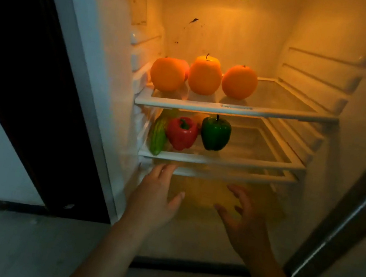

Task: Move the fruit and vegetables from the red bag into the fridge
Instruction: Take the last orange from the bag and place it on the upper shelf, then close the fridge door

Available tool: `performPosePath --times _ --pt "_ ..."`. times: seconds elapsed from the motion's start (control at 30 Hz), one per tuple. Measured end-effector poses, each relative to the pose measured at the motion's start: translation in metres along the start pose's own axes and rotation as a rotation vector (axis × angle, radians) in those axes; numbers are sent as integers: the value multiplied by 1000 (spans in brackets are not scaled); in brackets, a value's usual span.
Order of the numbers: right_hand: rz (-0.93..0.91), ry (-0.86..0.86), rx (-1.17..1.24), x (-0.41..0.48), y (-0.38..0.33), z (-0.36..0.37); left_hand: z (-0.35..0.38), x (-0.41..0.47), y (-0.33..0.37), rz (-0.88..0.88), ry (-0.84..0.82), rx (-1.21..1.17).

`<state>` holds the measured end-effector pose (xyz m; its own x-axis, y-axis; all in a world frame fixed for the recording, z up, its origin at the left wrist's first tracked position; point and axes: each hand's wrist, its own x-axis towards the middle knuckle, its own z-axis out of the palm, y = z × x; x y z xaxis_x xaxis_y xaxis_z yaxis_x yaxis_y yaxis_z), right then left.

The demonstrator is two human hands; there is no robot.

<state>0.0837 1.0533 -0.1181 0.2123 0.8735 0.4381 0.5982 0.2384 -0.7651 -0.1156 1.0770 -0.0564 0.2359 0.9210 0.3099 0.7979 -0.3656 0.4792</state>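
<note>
Three round orange fruits (pixel 205 76) line the left of the white-rimmed glass upper shelf (pixel 277 113). A ridged green cucumber (pixel 158 138), a glossy red bell pepper (pixel 181 133) and a green bell pepper (pixel 215 132) crowd the left of the lower shelf (pixel 245 160) — fruit above, vegetables below, seemingly sorted. The left hand (pixel 156 191) and right hand (pixel 241 217) hover just beneath it — each grip loose, fingers spread, holding nothing. The red bag is out of view.
</note>
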Motion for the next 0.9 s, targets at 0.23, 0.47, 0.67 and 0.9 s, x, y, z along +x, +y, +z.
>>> performPosePath --times 0.23,0.47,0.67,0.9 --pt "6 -47 -110 -93 -30 -22 -21 -86 -6 91 -185 25" --pt "60 -107 -333 -183 -72 -79 -32 -156 13 206 -276 25" --pt "124 2 -365 -248 -111 -138 -38 -199 58 301 -289 -95" --pt "123 112 -395 -319 -122 -214 -35 -253 139 430 -266 -197"
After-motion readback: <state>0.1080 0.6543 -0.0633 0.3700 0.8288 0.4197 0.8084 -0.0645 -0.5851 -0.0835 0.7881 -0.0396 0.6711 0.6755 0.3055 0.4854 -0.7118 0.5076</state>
